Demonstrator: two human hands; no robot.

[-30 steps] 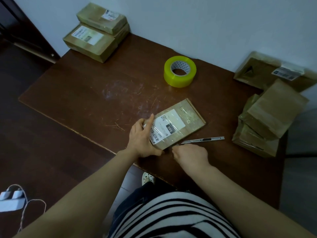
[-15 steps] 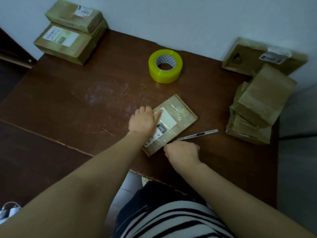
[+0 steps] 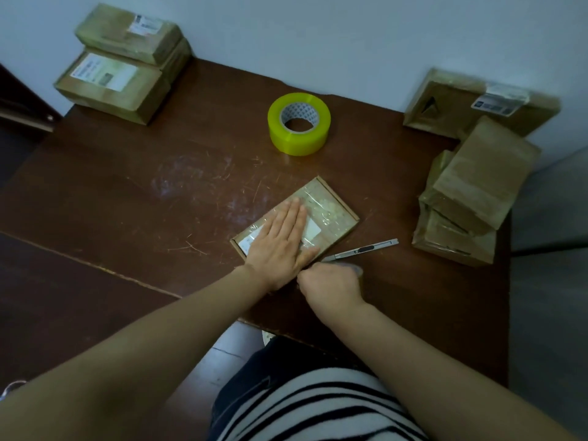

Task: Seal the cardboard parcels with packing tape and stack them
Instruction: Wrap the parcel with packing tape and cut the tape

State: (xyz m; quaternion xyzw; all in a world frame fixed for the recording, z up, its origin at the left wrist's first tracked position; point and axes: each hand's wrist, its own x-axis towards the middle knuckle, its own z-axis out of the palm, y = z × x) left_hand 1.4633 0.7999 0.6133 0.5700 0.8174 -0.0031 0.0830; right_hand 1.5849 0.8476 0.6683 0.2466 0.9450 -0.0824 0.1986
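Head view: left hand (image 3: 280, 246) lies flat, fingers straight, on the flat brown cardboard parcel (image 3: 345, 223) at frame centre, probably pressing clear tape (image 3: 319, 206) down. Right hand (image 3: 327, 281) curls at its near edge; whether it holds something, I cannot tell.

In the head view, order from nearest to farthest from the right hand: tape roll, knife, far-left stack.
1. Knife, just beyond the right hand.
2. Tape roll, at the middle back.
3. Stack, at the far left corner.
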